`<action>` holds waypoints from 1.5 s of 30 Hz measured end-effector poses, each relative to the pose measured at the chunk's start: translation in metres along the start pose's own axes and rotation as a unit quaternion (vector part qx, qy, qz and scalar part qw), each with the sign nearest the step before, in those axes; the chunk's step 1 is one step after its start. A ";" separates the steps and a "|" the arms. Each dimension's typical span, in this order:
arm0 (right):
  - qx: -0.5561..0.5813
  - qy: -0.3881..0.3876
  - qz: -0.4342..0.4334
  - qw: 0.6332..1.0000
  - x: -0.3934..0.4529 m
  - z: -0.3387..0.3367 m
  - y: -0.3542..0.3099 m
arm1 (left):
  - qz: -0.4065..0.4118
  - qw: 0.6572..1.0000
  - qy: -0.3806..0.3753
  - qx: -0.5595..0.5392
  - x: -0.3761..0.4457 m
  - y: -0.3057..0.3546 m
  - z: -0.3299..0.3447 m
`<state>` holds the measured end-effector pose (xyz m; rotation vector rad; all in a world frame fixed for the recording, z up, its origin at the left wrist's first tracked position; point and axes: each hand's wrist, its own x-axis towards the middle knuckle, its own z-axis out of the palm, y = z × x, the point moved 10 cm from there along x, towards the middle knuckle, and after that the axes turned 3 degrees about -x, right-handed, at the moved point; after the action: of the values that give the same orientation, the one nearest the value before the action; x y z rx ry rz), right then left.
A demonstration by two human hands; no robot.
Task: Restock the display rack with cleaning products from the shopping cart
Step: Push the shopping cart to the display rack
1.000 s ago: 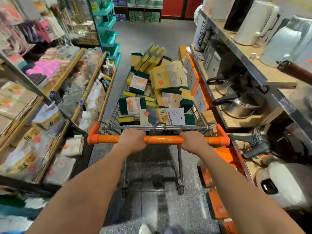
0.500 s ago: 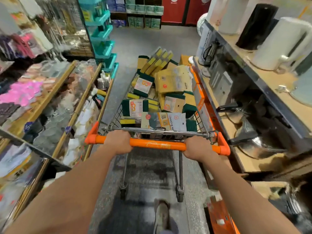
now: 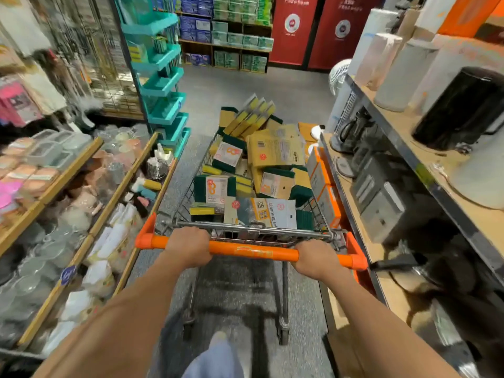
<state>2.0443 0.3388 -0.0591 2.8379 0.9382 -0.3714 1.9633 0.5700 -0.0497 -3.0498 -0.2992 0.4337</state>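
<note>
Hands, left hand (image 3: 188, 246) and right hand (image 3: 316, 259), grip the orange cart handle (image 3: 252, 251): steer the wire shopping cart (image 3: 317, 214) of packaged yellow-green sponges (image 3: 275, 151) toward the teal plastic display rack (image 3: 161, 85) at 11 o'clock, keeping off the right-hand shelf (image 3: 392, 285).

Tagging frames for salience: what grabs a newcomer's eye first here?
Dead centre, the wire shopping cart heaped with yellow-and-green sponge packs, its bright orange handle bar gripped by the left hand and right hand. Ahead on the left of the aisle stands the tall teal plastic display rack of tiered trays. At the far end, two red panels stand out.
</note>
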 end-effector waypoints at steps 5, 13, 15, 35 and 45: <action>-0.001 -0.004 0.008 1.000 0.097 -0.026 0.032 | -0.003 1.000 -0.007 -0.001 0.100 -0.016 -0.030; 0.004 -0.013 0.017 1.000 0.226 -0.060 0.087 | 0.018 1.000 0.006 -0.006 0.241 -0.025 -0.070; -0.003 -0.010 0.017 1.000 0.258 -0.069 0.102 | 0.018 1.000 0.010 -0.012 0.275 -0.025 -0.082; -0.010 -0.019 0.002 1.000 0.546 -0.139 0.305 | -0.007 1.000 -0.004 -0.013 0.604 0.028 -0.180; -0.026 -0.011 0.014 1.000 0.659 -0.167 0.373 | -0.006 1.000 0.013 -0.016 0.740 0.033 -0.211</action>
<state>2.8120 0.4493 -0.0609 2.7921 0.8891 -0.3683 2.7256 0.6798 -0.0509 -3.0808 -0.3251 0.3915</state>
